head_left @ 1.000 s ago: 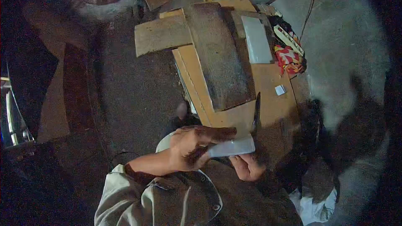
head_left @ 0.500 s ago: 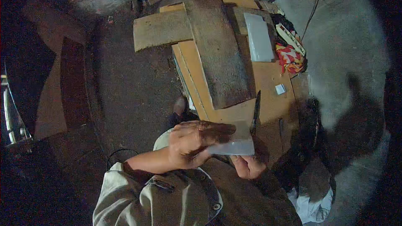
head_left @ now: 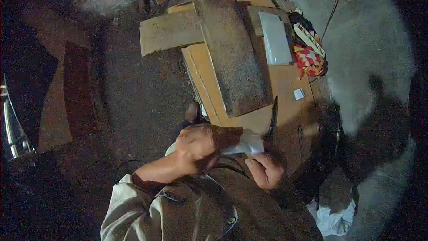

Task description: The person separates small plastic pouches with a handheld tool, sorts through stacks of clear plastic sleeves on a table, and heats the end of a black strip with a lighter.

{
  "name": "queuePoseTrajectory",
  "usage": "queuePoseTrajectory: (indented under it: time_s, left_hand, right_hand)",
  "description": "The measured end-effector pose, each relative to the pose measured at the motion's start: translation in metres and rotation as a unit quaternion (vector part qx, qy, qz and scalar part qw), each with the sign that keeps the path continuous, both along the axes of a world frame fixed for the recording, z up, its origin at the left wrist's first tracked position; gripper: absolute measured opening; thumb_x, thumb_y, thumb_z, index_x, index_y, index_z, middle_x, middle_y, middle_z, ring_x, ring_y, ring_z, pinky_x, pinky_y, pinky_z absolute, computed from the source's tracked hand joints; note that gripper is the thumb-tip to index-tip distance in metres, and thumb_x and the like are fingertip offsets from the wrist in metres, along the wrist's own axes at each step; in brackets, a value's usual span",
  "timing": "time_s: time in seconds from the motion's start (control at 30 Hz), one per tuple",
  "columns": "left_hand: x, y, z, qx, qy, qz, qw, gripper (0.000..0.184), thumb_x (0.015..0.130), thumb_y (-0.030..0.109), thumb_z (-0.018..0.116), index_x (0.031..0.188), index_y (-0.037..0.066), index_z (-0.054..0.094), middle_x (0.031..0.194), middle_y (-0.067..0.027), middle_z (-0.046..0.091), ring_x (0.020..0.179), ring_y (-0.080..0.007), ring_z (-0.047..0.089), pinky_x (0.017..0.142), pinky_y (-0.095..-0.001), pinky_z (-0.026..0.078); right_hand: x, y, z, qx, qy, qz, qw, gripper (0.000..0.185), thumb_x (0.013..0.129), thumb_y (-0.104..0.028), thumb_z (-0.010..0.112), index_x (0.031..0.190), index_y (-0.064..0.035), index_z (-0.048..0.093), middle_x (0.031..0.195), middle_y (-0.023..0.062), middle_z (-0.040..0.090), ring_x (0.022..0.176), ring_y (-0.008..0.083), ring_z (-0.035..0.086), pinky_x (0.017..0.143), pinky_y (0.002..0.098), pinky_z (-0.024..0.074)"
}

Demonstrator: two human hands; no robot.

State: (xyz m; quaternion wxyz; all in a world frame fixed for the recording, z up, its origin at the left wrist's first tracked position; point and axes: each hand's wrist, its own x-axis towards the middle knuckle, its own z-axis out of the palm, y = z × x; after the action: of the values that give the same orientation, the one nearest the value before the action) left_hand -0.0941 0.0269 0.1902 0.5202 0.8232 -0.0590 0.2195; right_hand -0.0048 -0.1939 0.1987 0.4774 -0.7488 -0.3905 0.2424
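Observation:
Low in front of my body, both hands hold a small translucent plastic sheet. My left hand is closed on its left side, back of the hand upward, and slightly blurred. At the opposite side my right hand pinches the sheet with the thumb on top; most of its fingers are in shadow. Part of the sheet is hidden under my left fingers. Just beyond my hands, a dark, narrow knife-like blade lies on the wooden tabletop.
A long worn board lies across another board on the table. Right of them are a stack of whitish plastic sheets, a small white square, a red-and-yellow cloth and a pale slotted strip. A white sack sits at lower right.
The plastic sheet has become more crumpled or folded, and less of it shows. My left hand has shifted slightly left, and my right thumb now lies higher over the sheet's edge.

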Motion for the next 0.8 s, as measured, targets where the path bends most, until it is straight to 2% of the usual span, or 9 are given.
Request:
queuePoseTrajectory:
  time_s: [0.07, 0.13, 0.17, 0.2, 0.33, 0.4, 0.53, 0.57, 0.8]
  left_hand:
    - [-0.005, -0.003, -0.009, 0.024, 0.049, 0.011, 0.998, 0.032, 0.062, -0.007, 0.059, 0.093, -0.001, 0.061, 0.096, -0.0207, 0.063, 0.083, -0.0309, 0.064, 0.069, -0.0356, 0.052]
    - [-0.013, -0.007, -0.035, 0.067, 0.149, 0.035, 0.986, 0.025, 0.061, -0.007, 0.059, 0.085, -0.001, 0.060, 0.093, -0.0229, 0.062, 0.081, -0.0303, 0.064, 0.067, -0.0336, 0.051]
    - [0.000, -0.016, -0.061, 0.028, -0.136, 0.258, 0.956, 0.019, 0.066, -0.010, 0.055, 0.083, -0.003, 0.058, 0.086, -0.0192, 0.064, 0.075, -0.0255, 0.064, 0.066, -0.0314, 0.051]
    - [0.015, -0.002, -0.021, -0.161, -0.036, 0.231, 0.959, 0.018, 0.071, -0.012, 0.054, 0.088, -0.005, 0.057, 0.081, -0.0144, 0.063, 0.074, -0.0184, 0.062, 0.065, -0.0286, 0.050]
    - [0.017, -0.005, -0.007, -0.326, 0.093, 0.182, 0.923, 0.010, 0.078, -0.005, 0.061, 0.087, -0.003, 0.058, 0.083, -0.0080, 0.064, 0.076, -0.0148, 0.061, 0.067, -0.0265, 0.049]
    - [0.021, -0.018, -0.005, -0.412, 0.154, 0.133, 0.888, 0.011, 0.080, -0.004, 0.062, 0.089, -0.002, 0.057, 0.082, -0.0067, 0.063, 0.076, -0.0103, 0.059, 0.067, -0.0233, 0.047]
    - [0.024, -0.036, -0.005, -0.464, 0.169, 0.088, 0.865, 0.014, 0.079, -0.002, 0.066, 0.089, 0.002, 0.058, 0.083, -0.0028, 0.063, 0.075, -0.0083, 0.058, 0.068, -0.0226, 0.047]
    - [0.024, -0.037, -0.004, -0.481, 0.179, 0.077, 0.855, 0.015, 0.079, -0.002, 0.066, 0.091, 0.002, 0.057, 0.084, -0.0029, 0.063, 0.077, -0.0084, 0.058, 0.069, -0.0229, 0.046]
    - [0.015, -0.039, -0.006, -0.502, 0.202, 0.060, 0.839, 0.023, 0.080, 0.004, 0.066, 0.101, 0.003, 0.057, 0.093, -0.0029, 0.062, 0.084, -0.0081, 0.056, 0.076, -0.0243, 0.045]
  right_hand:
    - [0.016, 0.004, 0.003, 0.024, -0.066, 0.040, 0.997, 0.030, 0.079, -0.003, 0.063, 0.109, -0.0018, 0.059, 0.095, 0.0124, 0.064, 0.083, 0.0175, 0.061, 0.075, 0.0302, 0.0472]
    - [0.022, 0.004, 0.006, -0.019, 0.022, 0.064, 0.998, 0.032, 0.079, -0.002, 0.063, 0.110, -0.0007, 0.059, 0.097, 0.0101, 0.062, 0.078, 0.0143, 0.059, 0.069, 0.0294, 0.0469]
    - [0.028, -0.003, 0.013, -0.075, 0.150, 0.103, 0.981, 0.039, 0.080, -0.005, 0.062, 0.118, 0.0001, 0.054, 0.100, 0.0075, 0.061, 0.076, 0.0110, 0.056, 0.067, 0.0275, 0.0467]
    - [0.028, -0.008, 0.012, -0.071, 0.151, 0.102, 0.981, 0.039, 0.080, -0.005, 0.062, 0.118, 0.0001, 0.054, 0.100, 0.0075, 0.061, 0.076, 0.0110, 0.056, 0.067, 0.0275, 0.0467]
    - [0.033, -0.014, 0.000, -0.034, 0.200, -0.064, 0.977, 0.060, 0.079, -0.018, 0.064, 0.131, -0.0005, 0.039, 0.093, 0.0049, 0.058, 0.072, 0.0072, 0.050, 0.063, 0.0205, 0.0422]
    - [0.039, -0.002, 0.011, 0.011, 0.192, -0.170, 0.967, 0.060, 0.074, -0.012, 0.069, 0.127, -0.0004, 0.043, 0.097, 0.0035, 0.058, 0.086, 0.0108, 0.053, 0.083, 0.0248, 0.0393]
    - [0.035, 0.015, 0.007, 0.019, 0.200, -0.088, 0.976, 0.047, 0.073, -0.014, 0.071, 0.113, -0.0003, 0.050, 0.090, 0.0025, 0.057, 0.082, 0.0081, 0.052, 0.075, 0.0243, 0.0416]
    - [0.029, 0.027, 0.012, 0.029, 0.248, -0.104, 0.963, 0.033, 0.076, -0.014, 0.069, 0.101, -0.0019, 0.053, 0.080, 0.0008, 0.057, 0.068, 0.0076, 0.052, 0.062, 0.0233, 0.0427]
    - [0.021, 0.025, 0.008, 0.003, 0.283, -0.121, 0.952, 0.017, 0.082, -0.015, 0.063, 0.077, -0.0078, 0.049, 0.060, -0.0029, 0.050, 0.047, 0.0039, 0.045, 0.043, 0.0206, 0.0374]
